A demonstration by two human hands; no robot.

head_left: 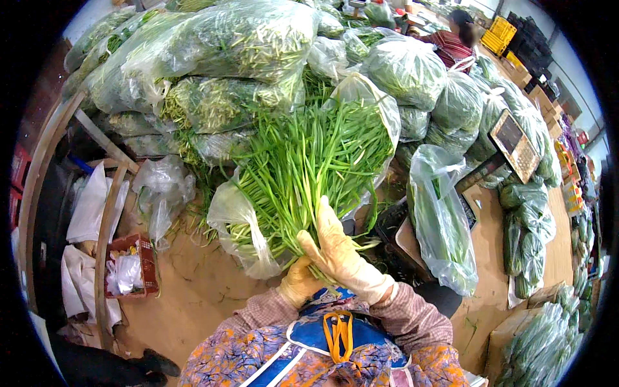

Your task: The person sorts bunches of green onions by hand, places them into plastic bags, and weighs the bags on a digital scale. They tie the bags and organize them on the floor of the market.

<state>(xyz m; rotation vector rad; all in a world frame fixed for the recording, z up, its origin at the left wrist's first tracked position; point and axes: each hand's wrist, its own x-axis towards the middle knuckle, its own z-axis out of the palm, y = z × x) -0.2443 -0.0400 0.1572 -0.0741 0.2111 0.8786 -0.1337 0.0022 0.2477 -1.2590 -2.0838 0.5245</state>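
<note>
In front of me a large bunch of long, narrow-leaved greens [309, 155] fans out, its pale stems drawn together toward my hands. My left hand [300, 282], in a yellowish glove, is closed around the lower stems. Gloved the same way, my right hand [348, 255] holds the stems between its thumb and straight fingers, which lie along them. A few stem ends poke out below my hands. Around the greens is an opened clear plastic bag [235, 216], its gathered edge hanging at the left. Part of its rim also stands up behind the leaves at the right.
Stuffed bags of greens [219, 51] are piled ahead. To the right are a bagged bundle [442, 219] and a scale display [514, 143]. At left stand a red crate [148, 271] and a wooden post [108, 251]. A person [454, 42] works at the back right.
</note>
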